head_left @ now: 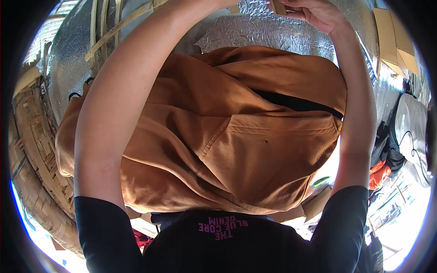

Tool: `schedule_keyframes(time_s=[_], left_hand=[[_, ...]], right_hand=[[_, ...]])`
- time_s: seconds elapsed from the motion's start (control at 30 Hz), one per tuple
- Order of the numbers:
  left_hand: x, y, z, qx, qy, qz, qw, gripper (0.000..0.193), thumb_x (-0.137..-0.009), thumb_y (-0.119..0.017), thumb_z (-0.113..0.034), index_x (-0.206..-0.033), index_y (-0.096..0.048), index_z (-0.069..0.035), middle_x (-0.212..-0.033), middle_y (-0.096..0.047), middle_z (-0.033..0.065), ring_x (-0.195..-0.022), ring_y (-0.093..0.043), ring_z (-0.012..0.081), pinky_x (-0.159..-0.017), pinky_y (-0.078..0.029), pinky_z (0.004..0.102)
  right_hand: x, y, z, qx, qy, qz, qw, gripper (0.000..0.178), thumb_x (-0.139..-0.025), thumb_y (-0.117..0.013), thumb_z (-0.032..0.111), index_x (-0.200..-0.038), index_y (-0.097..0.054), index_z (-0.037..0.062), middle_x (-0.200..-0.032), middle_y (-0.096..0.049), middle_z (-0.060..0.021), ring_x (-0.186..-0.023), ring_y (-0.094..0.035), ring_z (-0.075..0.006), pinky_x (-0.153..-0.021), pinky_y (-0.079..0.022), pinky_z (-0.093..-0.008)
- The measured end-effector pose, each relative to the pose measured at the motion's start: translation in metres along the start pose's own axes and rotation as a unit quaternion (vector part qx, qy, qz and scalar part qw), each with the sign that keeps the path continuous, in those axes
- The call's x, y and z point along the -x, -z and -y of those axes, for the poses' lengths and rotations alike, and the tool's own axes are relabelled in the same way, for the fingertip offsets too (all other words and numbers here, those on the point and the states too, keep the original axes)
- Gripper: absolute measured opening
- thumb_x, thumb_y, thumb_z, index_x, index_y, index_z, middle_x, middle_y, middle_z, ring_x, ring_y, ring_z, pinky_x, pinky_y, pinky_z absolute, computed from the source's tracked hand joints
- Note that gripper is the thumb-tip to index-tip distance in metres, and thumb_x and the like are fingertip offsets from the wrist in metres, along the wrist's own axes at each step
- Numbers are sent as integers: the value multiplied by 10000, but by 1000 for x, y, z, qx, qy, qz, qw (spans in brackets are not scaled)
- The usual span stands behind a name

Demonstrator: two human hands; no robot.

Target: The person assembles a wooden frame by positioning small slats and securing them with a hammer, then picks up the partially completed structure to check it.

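Note:
A brown cloth garment [273, 150] with a stitched pocket lies bunched in front of me, between my two forearms. A dark gap shows beneath one of its upper folds. Past its far edge, at the top of the view, my right hand [316, 14] has its fingers closed on a small flat tan piece [277, 7], perhaps wood or cardboard. My left hand [230, 2] reaches up to the same area, but the upper edge cuts off its fingers. Whether it holds anything is hidden.
Crinkled silver foil sheeting [268, 34] spreads beyond the garment. Wooden slats [118, 29] stand at the far left, above woven bamboo matting [43, 150]. Cardboard [387, 36] is at the far right. Dark and orange cloth items [378, 175] lie at the right.

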State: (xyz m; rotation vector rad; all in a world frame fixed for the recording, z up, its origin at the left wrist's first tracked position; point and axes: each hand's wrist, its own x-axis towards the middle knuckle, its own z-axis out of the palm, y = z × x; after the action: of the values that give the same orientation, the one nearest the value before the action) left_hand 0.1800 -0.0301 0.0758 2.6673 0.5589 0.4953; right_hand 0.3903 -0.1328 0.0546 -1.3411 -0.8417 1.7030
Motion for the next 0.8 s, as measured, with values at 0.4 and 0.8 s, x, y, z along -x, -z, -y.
schedule_keyframes(time_s=[0.4,0.8], left_hand=[[7,2,-3,-43,-10,-14,999,259,-906,-642,-49,-1152,-720,-68,-1081,-704,132,-1076,-637,309,-1008,-428,508],[10,3,-8,-29,4,-10,1000,249,-935,-609,-65,-1159,-718,-79,-1038,-677,114,-1052,-632,296,-1013,-397,514]], right_hand=[[-3,2,-3,7,-28,-34,999,440,-860,-730,49,-1269,-568,34,-1109,-675,-118,-1014,-679,-251,-952,-562,-455],[-1,0,1,15,-4,5,1000,452,-872,-713,53,-1296,-558,29,-1074,-684,-123,-975,-689,-228,-906,-583,-420]])
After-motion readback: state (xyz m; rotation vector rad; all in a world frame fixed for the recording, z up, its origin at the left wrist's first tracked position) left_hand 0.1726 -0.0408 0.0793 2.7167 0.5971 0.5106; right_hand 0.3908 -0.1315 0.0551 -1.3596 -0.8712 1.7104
